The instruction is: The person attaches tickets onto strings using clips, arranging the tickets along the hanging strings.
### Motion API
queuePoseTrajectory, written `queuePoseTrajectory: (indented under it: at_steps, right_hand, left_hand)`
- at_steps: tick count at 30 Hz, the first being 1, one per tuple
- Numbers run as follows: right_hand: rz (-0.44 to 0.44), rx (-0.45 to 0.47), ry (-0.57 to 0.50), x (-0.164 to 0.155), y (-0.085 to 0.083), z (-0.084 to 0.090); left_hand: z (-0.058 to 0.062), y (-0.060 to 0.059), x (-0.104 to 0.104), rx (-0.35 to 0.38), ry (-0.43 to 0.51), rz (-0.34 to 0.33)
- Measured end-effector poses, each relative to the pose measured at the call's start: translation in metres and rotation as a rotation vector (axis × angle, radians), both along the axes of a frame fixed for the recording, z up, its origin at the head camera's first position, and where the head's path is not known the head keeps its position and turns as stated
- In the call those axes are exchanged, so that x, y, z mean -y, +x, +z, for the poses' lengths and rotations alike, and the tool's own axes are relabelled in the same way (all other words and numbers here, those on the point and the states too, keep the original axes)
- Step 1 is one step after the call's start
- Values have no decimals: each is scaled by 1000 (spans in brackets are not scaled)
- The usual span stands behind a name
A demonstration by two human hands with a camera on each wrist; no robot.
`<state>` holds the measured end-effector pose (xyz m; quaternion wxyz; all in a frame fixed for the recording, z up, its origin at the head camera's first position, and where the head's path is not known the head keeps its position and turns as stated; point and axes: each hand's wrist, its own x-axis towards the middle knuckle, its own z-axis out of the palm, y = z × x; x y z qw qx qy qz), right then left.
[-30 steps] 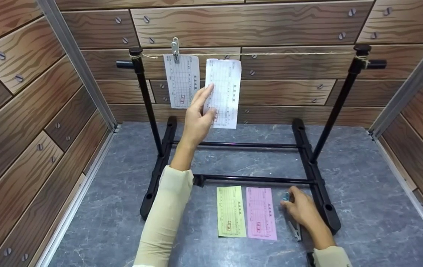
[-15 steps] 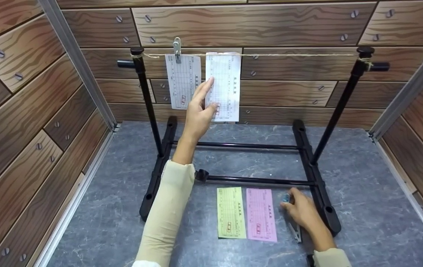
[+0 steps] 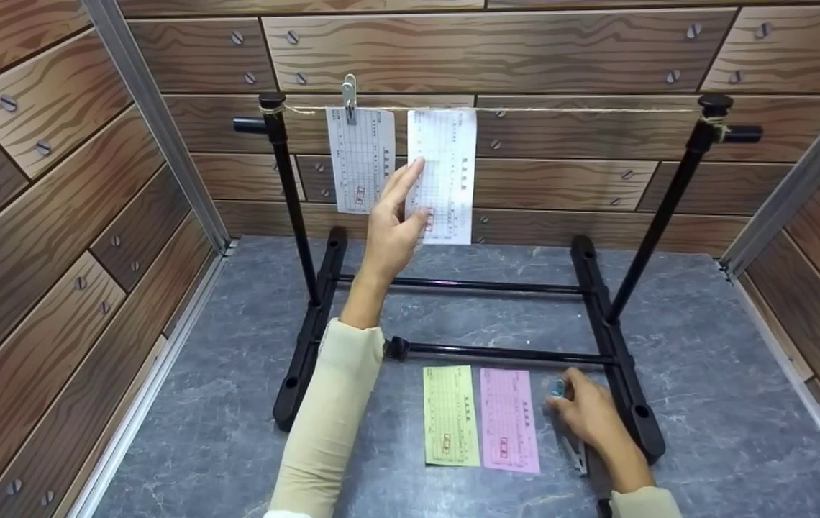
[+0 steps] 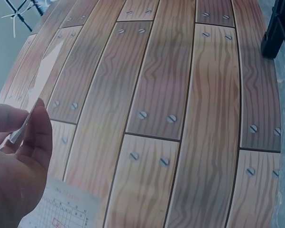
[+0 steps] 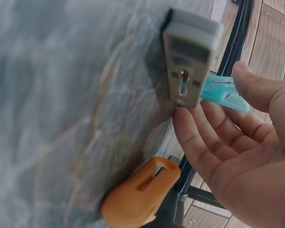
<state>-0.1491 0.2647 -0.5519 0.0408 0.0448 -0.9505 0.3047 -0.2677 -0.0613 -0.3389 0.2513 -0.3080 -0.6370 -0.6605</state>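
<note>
While my left hand (image 3: 390,230) pinches the white slip (image 3: 444,175) up against the string (image 3: 582,110), beside the slip already pegged there, my right hand (image 3: 586,417) rests low on the counter (image 3: 705,388), its grip loose and apart, fingertips touching a teal clip (image 5: 226,92) beside the grey clip (image 5: 189,57) and orange clip (image 5: 140,197).

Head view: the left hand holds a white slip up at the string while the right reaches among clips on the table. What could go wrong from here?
The white slip has no clip on it; only the left hand pinches it, so it may sag or drop off the string. The right hand is only at the teal clip, not gripping it, with grey and orange clips close by; it could knock one away.
</note>
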Motion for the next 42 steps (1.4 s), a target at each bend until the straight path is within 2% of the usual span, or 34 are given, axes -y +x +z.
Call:
queuePoseTrajectory:
  at_steps: [6,11,17,27,30,35,42]
  right_hand:
    - [-4,3,3,1,-1,1]
    - [-1,14,-1,0,-1,-1]
    - [-2,42,4,-1,-1,-2]
    - [5,34,-2,-1,-4,5]
    - [3,40,-22,1,-6,17]
    - [13,37,-69,3,-10,51]
    - [75,-112,-116,10,-11,104]
  left_hand:
    - [-1,4,0,-27,10,-7]
    - [0,5,-1,0,17,-9]
    - [2,-2,-1,57,65,-48]
    - [3,-7,-1,74,70,-41]
    - [5,-8,1,88,76,-43]
    - [5,-9,2,65,60,-23]
    - [0,-10,-1,71,57,-17]
